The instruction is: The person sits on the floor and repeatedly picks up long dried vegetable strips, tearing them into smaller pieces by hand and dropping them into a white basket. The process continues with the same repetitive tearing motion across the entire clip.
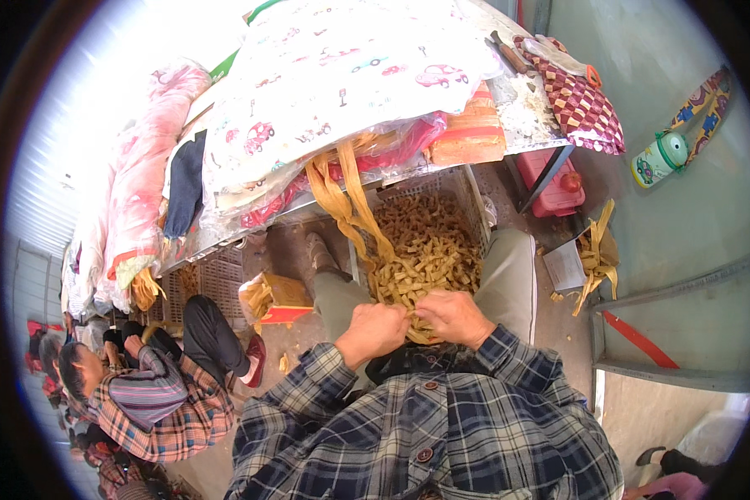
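Observation:
My left hand point(373, 331) and my right hand point(455, 317) are close together in front of my lap. Both pinch a short yellow strip point(412, 312), which looks like bean curd skin; the fingers mostly hide it. Just beyond them, between my knees, a plastic crate point(477, 199) holds a heap of small knotted pieces point(434, 250), yellow near me and browner at the far end. Long loose strips point(345, 203) hang from the table's edge down onto the heap.
A car-print cloth point(331, 81) covers much of the table. A knife point(509, 53) and a checked cushion-like bundle point(584, 109) lie at its right. A cardboard box point(281, 297) stands left of my leg, a pink container point(547, 181) to the right. A co-worker point(156, 400) sits at left.

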The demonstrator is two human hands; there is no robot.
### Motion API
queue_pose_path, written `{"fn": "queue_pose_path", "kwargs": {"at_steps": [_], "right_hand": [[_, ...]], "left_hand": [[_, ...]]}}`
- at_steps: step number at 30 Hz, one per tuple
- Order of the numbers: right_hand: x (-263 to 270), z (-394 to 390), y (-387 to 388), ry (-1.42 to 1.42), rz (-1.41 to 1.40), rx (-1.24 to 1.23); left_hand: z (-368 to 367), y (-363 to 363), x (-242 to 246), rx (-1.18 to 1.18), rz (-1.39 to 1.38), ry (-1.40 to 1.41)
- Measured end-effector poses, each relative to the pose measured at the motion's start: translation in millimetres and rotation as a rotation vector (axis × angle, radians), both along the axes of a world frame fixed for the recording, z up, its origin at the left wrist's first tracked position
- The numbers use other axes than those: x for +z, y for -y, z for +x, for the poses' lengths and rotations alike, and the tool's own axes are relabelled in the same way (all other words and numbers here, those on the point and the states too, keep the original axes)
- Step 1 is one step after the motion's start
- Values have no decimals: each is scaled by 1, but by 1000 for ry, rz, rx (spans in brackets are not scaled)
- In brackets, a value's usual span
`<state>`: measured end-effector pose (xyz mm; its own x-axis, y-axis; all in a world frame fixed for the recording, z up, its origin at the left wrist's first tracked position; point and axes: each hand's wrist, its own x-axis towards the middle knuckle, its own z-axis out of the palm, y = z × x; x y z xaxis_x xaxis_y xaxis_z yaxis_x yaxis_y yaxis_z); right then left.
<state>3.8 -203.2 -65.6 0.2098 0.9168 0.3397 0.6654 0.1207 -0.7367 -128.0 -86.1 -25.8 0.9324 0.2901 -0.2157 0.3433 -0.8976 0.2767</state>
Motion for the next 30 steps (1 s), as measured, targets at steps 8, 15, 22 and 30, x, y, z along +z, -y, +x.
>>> {"fn": "queue_pose_path", "kwargs": {"at_steps": [8,15,22,30], "right_hand": [[6,5,-10,-14,39,20],[31,20,-15,-787,214,-199],[4,-8,-11,-1588,323,25],[-13,0,-21,-841,20,-108]], "left_hand": [[13,-1,10,116,-43,56],[10,-11,-13,703,-1348,526],[22,-16,-24,661,-2157,826],[21,-3,6,267,-1440,85]]}}
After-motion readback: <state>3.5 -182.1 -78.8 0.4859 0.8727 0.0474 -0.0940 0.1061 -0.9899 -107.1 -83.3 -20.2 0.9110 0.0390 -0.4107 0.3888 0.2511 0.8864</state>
